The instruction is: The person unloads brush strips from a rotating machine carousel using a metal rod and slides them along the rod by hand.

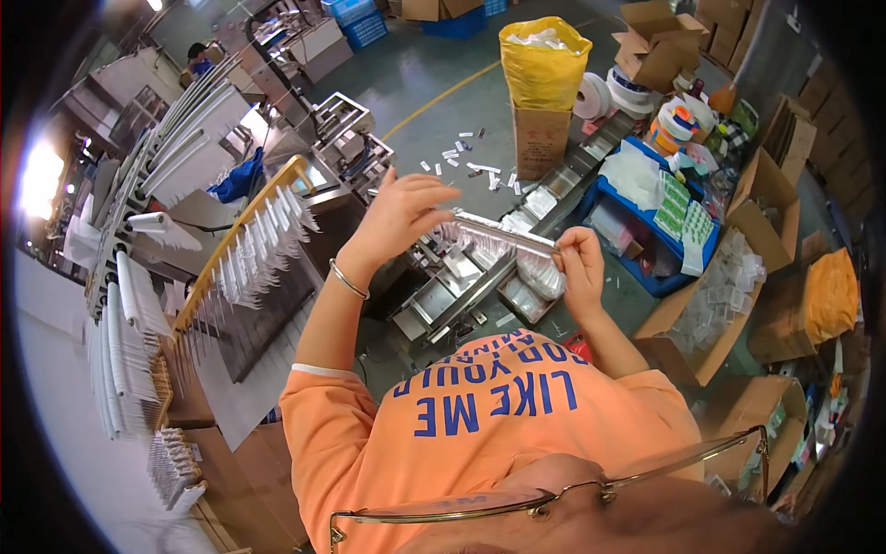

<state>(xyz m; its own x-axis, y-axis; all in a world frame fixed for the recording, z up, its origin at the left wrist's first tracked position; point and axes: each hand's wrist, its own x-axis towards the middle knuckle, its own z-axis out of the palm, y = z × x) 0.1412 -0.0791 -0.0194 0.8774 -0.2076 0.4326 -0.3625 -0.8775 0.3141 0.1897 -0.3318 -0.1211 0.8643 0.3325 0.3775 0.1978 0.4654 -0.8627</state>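
Observation:
A thin metal rod (508,233) is held out in front of me, with a row of clear, thin plastic pieces (484,247) hanging along it. The fingers of my right hand (581,263) pinch the rod's right end. My left hand (406,212) is near the other end, fingers stretched out and apart; whether a fingertip touches the rod is hard to make out. Below the rod stand a metal machine bed (429,303) and a small box (524,300) with clear pieces in it.
A yellow rack (217,249) with hanging clear pieces stands to my left. On my right are a blue crate (660,284) and an open carton (711,319) of clear plastic cases. Ahead, a yellow bag (540,78) sits on a carton; small white scraps (449,154) litter the floor.

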